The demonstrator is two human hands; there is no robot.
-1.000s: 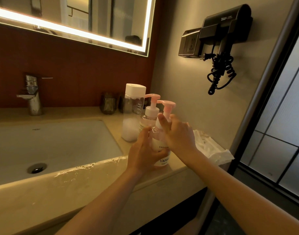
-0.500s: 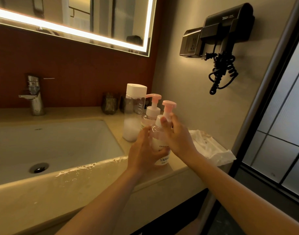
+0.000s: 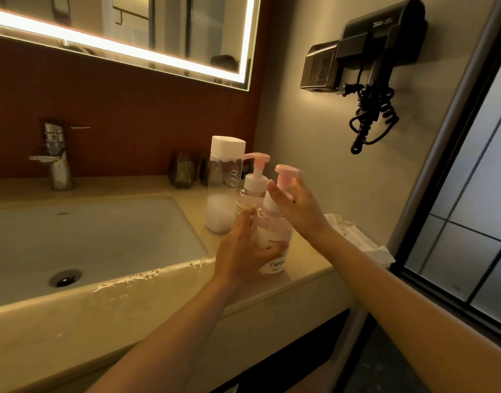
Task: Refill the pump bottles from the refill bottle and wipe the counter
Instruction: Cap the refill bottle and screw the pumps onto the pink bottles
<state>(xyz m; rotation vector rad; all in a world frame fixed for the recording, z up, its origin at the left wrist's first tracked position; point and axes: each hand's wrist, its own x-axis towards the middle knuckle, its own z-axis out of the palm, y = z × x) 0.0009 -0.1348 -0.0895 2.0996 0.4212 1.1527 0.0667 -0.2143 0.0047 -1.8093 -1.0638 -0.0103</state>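
The fingers of the left hand are curled round the clear body of the near pump bottle, which is held upright on the beige counter at the centre of the frame, just right of the sink basin. The fingers of the right hand are closed about the white collar of the same bottle, directly beneath its pink pump head, which is blurred. A second pump bottle with a pink head is seen just behind the first, and the taller refill bottle, capped in white and holding a low level of white liquid, is stood just left of it, towards the wall. A crumpled white cloth is laid at the right end of the counter. Splashes of water are spread along the front rim of the basin. Two dark cups are set against the back wall, a chrome faucet is mounted at the left, a lit mirror fills the upper left, and a black hair dryer is hung at the upper right.
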